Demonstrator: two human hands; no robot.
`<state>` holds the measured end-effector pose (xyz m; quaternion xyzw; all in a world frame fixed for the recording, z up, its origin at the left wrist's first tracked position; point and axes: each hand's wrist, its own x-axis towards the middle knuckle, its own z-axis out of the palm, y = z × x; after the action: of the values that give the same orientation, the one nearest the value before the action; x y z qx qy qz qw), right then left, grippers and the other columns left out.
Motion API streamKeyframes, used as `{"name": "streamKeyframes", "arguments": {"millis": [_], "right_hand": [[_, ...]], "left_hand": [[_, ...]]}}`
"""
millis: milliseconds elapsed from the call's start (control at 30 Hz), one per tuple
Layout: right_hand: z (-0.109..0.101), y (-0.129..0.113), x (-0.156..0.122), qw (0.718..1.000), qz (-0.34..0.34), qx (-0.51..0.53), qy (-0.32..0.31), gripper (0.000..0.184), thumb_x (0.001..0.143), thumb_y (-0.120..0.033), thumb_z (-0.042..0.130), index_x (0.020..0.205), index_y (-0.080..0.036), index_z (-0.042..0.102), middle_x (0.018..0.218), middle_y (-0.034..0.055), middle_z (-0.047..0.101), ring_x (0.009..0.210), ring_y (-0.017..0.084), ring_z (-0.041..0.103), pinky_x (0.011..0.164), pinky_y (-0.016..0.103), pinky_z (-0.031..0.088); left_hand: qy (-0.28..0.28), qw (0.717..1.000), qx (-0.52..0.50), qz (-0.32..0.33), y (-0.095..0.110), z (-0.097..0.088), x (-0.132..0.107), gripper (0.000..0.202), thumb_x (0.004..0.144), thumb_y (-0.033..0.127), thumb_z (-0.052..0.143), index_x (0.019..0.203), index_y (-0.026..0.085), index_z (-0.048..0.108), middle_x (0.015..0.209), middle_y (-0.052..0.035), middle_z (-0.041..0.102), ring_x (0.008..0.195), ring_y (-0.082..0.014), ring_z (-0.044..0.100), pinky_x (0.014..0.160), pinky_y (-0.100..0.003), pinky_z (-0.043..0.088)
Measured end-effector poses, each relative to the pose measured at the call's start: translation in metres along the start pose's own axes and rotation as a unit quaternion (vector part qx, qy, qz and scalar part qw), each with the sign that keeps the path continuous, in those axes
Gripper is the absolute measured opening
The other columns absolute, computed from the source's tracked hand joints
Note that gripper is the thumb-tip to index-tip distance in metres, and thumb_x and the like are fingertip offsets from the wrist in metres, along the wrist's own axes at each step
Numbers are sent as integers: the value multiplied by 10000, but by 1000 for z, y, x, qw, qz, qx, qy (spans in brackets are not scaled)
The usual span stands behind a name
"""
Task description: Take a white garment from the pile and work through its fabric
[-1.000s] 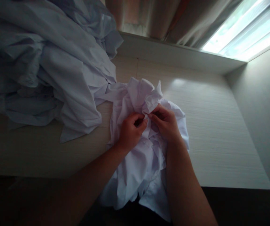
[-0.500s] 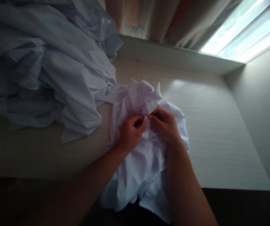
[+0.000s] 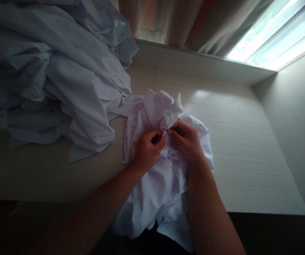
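A white shirt (image 3: 152,184) with a standing collar lies crumpled on the pale table, its lower part hanging over the front edge. Just below the collar, my left hand (image 3: 149,147) pinches the fabric between thumb and fingers. Close beside it, my right hand (image 3: 185,138) grips the same front edge, fingertips almost touching those of the left. Whatever small detail sits between the fingertips, such as a button, is too small and dark to make out.
A large heap of white garments (image 3: 85,92) covers the left of the pale table (image 3: 248,152), touching the shirt's left side. Behind the table's raised back ledge hang curtains (image 3: 168,21), with a bright window (image 3: 271,39) at upper right. A wall (image 3: 298,106) bounds the right side.
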<state>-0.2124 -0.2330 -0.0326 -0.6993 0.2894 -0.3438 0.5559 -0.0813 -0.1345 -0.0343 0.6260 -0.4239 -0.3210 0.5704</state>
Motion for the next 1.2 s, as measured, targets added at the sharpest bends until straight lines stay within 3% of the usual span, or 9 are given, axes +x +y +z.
{"name": "streamKeyframes", "arguments": {"millis": [367, 1200], "right_hand": [[-1, 1, 1, 1000, -14, 6, -4, 23, 882, -221, 707, 866, -234, 697, 893, 13, 629, 844, 177, 590, 775, 333, 456], [-1, 0, 0, 1000, -12, -2, -2, 28, 889, -251, 717, 871, -235, 704, 907, 19, 641, 848, 183, 595, 777, 342, 467]], "left_hand": [[-2, 1000, -4, -2, -2, 1, 0, 141, 886, 270, 682, 789, 173, 652, 761, 7, 594, 699, -126, 538, 669, -251, 436], [-3, 1000, -6, 9, -1, 0, 1, 145, 889, 245, 663, 765, 176, 629, 775, 3, 601, 692, -120, 543, 653, -246, 442]]}}
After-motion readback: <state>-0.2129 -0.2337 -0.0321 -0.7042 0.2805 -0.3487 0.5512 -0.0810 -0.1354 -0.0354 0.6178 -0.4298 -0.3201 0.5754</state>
